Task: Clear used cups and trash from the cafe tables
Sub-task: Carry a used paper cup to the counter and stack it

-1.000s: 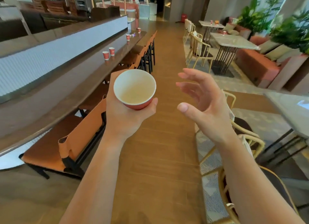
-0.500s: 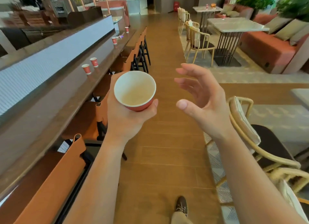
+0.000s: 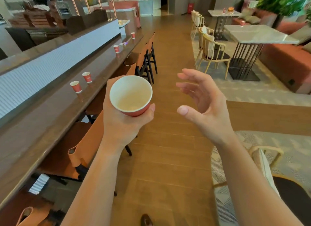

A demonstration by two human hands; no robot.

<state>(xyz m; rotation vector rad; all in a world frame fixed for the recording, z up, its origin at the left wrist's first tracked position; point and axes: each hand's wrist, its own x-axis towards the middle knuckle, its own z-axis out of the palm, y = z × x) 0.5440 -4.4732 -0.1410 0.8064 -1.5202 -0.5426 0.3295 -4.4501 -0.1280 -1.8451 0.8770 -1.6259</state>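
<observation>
Collection looks to be the step in hand: the left hand point(image 3: 121, 124) grips an empty red paper cup point(image 3: 131, 97) from below, fingers wrapped round its wall, rim up and tipped toward the camera; the right hand point(image 3: 207, 106) hangs free beside it, fingers spread and loosely bent, holding nothing.

On the brown bar counter point(image 3: 50, 114) to the left stand the nearest counter cup point(image 3: 75, 86) and its neighbour cup point(image 3: 87, 77), close together; a farther cup point(image 3: 116, 49) and a last cup point(image 3: 133, 35) sit further along, well apart; a small table cup point(image 3: 242, 23) seems to stand at the far edge of the marble table point(image 3: 262, 34) on the right.

To do this well, the free hand should probably lift the near pair one at a time and nest each into the held cup, so that one hand carries the stack; glance inside each first, since dregs could spill; reach over the orange stool point(image 3: 90, 141) rather than round it.
</observation>
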